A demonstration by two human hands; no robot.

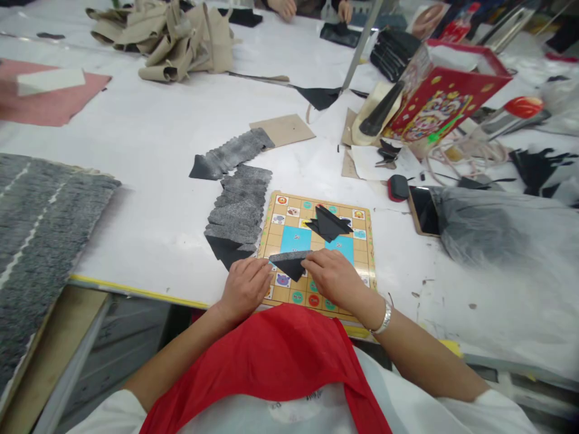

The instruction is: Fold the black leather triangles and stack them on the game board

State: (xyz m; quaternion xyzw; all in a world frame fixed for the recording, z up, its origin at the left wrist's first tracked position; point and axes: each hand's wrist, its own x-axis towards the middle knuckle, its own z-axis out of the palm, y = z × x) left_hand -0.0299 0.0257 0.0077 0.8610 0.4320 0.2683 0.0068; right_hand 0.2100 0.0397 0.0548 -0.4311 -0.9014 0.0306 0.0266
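Note:
A black triangular piece (292, 267) with a grey folded strip along its top edge lies over a patterned game board (368, 253). My left hand (246, 286) has its fingers closed at the piece's left corner. At the right corner, the bent fingers of my right hand (332, 277) pinch it. Just beyond, a small pile of black triangular pieces (329, 224) rests on the board. Left of the board runs an overlapping row of grey-faced pieces (239, 208), with black tips near my left hand. A second overlapping row (235, 152) slants away behind it.
A beige card (284, 130) touches the far row. To the right are a phone (424, 210), a small dark case (398, 188), pliers (388, 154) and a red bag (434, 102). Grey fleece (40, 229) lies left, beige pieces (172, 39) behind. Another person's hands (284, 8) show across the table.

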